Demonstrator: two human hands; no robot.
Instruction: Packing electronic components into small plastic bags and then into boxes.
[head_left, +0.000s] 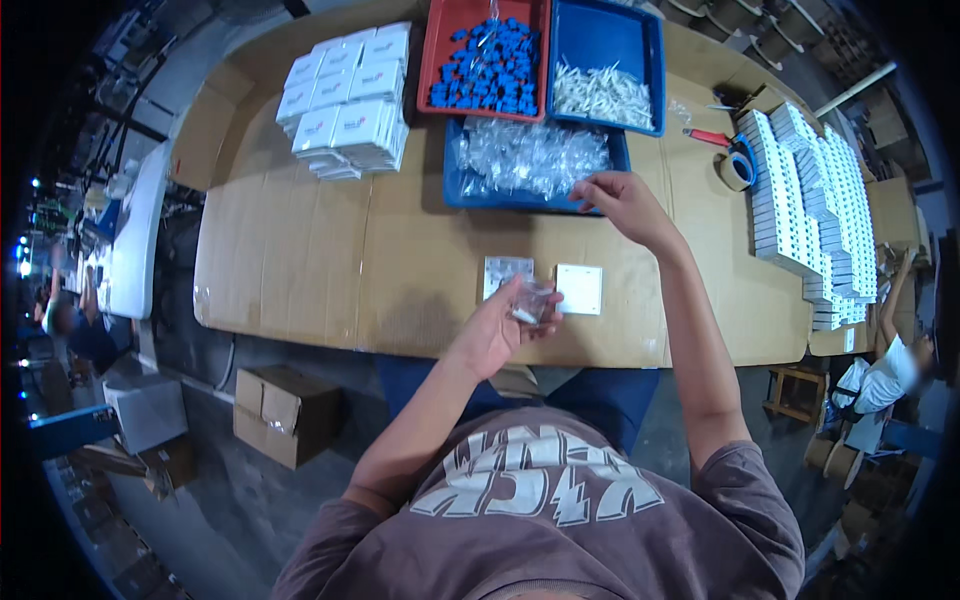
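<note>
Low over the near part of the cardboard tabletop, my left hand is closed around a small clear plastic bag with something whitish in it. My right hand is raised at the front right corner of a blue tray of clear plastic bags. Its thumb and fingertips are pinched together; what they hold, if anything, is too small to tell. Just beyond my left hand lies a grey-white square piece, partly covered by the fingers. A flat white square box lies right of it.
A red tray of blue clip-like parts and a second blue tray of white pieces stand at the back. White boxes are stacked left. Rows of boxes, a red-handled tool and a tape roll lie right.
</note>
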